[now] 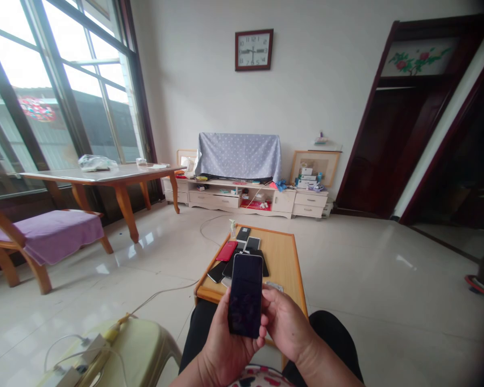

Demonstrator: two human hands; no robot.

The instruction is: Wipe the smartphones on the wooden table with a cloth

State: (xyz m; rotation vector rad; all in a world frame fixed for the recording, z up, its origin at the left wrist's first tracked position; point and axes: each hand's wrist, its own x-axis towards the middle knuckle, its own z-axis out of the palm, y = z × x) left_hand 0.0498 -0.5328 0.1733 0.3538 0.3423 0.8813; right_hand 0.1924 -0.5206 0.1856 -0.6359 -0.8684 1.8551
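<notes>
A smartphone (pixel 246 295) with a dark screen is held upright, facing me, above the near end of a small wooden table (pixel 284 258). My left hand (pixel 221 346) wraps its lower part, thumb along the left edge and fingertips showing at the right edge. My right hand (pixel 288 322) is closed on the phone's right side, fingers curled there. Behind the phone, a red phone (pixel 227 250), a black phone (pixel 216 272) and several other phones lie on the table. A small clear bottle (pixel 233 230) stands at its far left corner.
At the lower left, a pale plastic stool (pixel 145 338) carries a power strip (pixel 92 346) with plugged-in cables. One cable (pixel 161 293) runs across the floor towards the table. A chair (pixel 60 231) and larger table (pixel 125 174) stand left; a low cabinet (pixel 213 200) lines the wall.
</notes>
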